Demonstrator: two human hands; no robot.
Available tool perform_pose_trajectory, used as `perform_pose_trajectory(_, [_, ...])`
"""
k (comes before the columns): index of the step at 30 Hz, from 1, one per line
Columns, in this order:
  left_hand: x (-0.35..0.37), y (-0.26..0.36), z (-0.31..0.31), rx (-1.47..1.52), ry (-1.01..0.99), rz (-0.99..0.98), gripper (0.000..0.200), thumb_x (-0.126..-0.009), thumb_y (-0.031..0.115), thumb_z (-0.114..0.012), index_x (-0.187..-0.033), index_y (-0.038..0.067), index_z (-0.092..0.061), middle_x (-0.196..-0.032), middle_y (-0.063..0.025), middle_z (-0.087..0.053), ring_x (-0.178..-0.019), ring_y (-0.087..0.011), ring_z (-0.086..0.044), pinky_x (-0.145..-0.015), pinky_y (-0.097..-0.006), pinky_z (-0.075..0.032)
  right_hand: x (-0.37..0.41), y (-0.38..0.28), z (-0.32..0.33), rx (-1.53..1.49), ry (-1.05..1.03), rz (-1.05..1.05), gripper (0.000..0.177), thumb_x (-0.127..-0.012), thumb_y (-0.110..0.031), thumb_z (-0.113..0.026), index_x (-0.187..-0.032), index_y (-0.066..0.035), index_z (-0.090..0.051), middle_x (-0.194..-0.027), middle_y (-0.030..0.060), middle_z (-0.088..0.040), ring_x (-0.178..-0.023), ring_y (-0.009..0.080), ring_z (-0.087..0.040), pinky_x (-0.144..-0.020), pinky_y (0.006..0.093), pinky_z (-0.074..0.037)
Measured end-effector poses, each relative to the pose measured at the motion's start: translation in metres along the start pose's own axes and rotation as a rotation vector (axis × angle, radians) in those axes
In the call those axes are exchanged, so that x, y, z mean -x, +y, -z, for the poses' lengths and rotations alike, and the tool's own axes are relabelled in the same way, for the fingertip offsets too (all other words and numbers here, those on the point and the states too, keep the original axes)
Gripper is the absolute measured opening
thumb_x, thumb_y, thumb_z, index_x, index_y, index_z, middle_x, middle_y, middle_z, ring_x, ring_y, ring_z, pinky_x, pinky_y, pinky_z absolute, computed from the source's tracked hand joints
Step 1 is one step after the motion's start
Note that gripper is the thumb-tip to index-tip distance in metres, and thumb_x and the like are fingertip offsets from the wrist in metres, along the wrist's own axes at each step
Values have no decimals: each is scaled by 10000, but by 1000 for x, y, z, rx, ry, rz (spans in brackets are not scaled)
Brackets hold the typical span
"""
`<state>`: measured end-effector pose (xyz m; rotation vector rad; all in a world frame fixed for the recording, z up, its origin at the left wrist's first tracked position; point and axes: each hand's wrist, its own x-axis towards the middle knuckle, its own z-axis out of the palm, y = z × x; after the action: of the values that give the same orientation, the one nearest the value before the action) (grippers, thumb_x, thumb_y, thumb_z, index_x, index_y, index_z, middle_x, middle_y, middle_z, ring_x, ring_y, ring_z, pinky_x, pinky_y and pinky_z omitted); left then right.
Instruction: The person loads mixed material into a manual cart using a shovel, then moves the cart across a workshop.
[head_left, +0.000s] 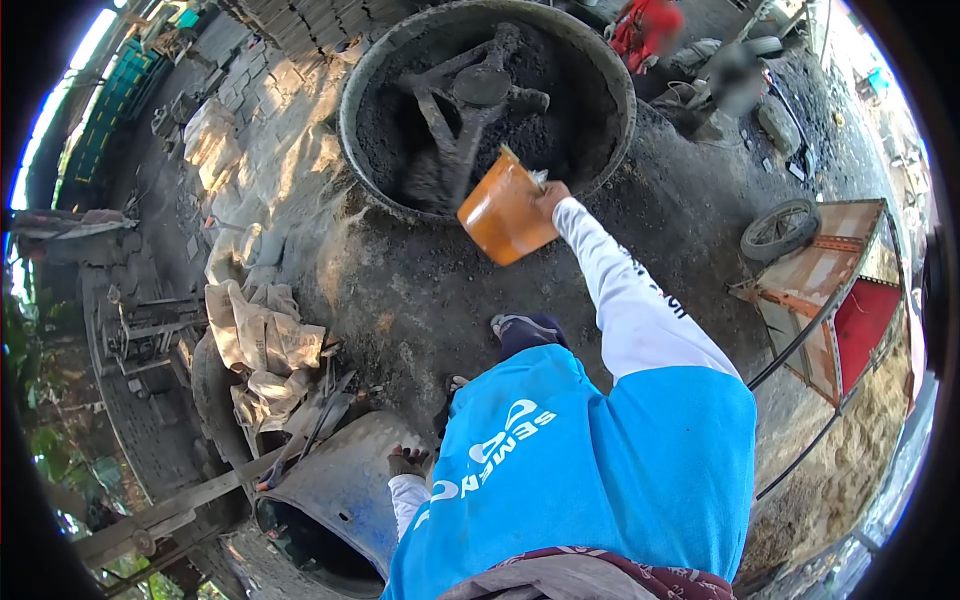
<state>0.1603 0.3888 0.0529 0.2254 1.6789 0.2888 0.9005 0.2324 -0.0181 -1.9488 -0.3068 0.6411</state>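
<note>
My right hand grips the rim of an orange plastic bucket, which is tilted with its mouth toward the mixer. The bucket overlaps the near edge of a large round mixing pan. Inside the pan, dark grey mix lies around a metal paddle assembly; a lower paddle looks blurred. My left hand hangs low beside a blue-grey drum, fingers loosely apart and nothing seen in them.
Crumpled sacks lie on the left. To the right stand a rusty box cart with a red inside and a wheel. A dark hose runs past my right side. Near the pan's far right is a person in red.
</note>
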Motion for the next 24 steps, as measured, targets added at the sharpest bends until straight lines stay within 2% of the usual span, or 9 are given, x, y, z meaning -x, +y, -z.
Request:
perform_pose_trajectory(1, [9,-4,-11,-75,62,-151,318,-855,391,-557,-984,107,-493,-915,-129,-551,-767,-406,-569,-641,-625,-482,12,-30,14,-7,12,-30,216,-775,-223,-744,-909,-58,-706,-764,32,-684,-681,115,-609,-660,305,-503])
perform_pose_trajectory(3, [2,2,-25,-256,95,-144,325,-870,393,-544,-1003,99,-500,-930,-126,-558,-749,-396,-591,-622,-607,-495,36,-99,33,24,6,-40,236,-771,-216,-741,-936,-52,-703,-778,30,-684,-690,109,-599,-671,291,-496])
perform_pose_trajectory(4, [3,3,-31,-345,111,-139,329,-878,394,-538,-1012,95,-504,-938,-125,-561,-740,-391,-602,-613,-598,-501,30,-94,27,-18,-26,-5,230,-768,-208,-741,-927,-47,-702,-773,26,-682,-687,105,-595,-666,287,-495])
perform_pose_trajectory(5, [2,9,-37,-398,70,-62,396,-888,367,-559,-1151,90,-456,-1041,-154,-552,-803,-360,-561,-663,-578,-501,25,-88,17,-58,-60,31,223,-766,-200,-742,-918,-42,-701,-768,21,-680,-685,100,-591,-661,283,-493])
perform_pose_trajectory(8, [2,12,-63,-383,22,-77,340,-876,368,-579,-1065,95,-503,-924,-133,-574,-736,-350,-563,-612,-556,-503,31,-75,-26,-184,-189,42,207,-738,-173,-756,-877,-31,-696,-752,5,-673,-681,88,-585,-653,266,-487])
perform_pose_trajectory(12, [-7,7,-78,-365,-62,-105,338,-865,368,-591,-1058,97,-531,-911,-122,-594,-704,-338,-602,-579,-510,-517,92,-78,-89,186,-288,8,201,-764,-200,-715,-911,-65,-694,-760,36,-684,-678,150,-627,-649,302,-495])
perform_pose_trajectory(15, [39,-2,-97,-399,-84,-207,358,-872,342,-585,-1104,77,-522,-944,-126,-596,-700,-337,-640,-546,-474,-536,124,-63,-121,477,-386,17,329,-781,-328,-684,-1001,-85,-668,-844,114,-685,-779,261,-659,-716,357,-503])
perform_pose_trajectory(20, [57,-25,-75,-386,-7,-133,352,-881,333,-583,-1089,56,-521,-901,-127,-594,-674,-338,-639,-534,-472,-540,146,-18,-114,639,-521,-144,417,-789,-408,-657,-1060,-92,-646,-932,138,-677,-903,300,-643,-800,398,-490])
perform_pose_trajectory(24, [30,-60,-29,-308,93,22,343,-900,345,-558,-1087,59,-523,-872,-121,-595,-658,-341,-636,-525,-481,-537,147,43,-84,889,-444,-240,431,-796,-447,-625,-1048,-100,-665,-1013,142,-667,-993,307,-619,-873,410,-478])
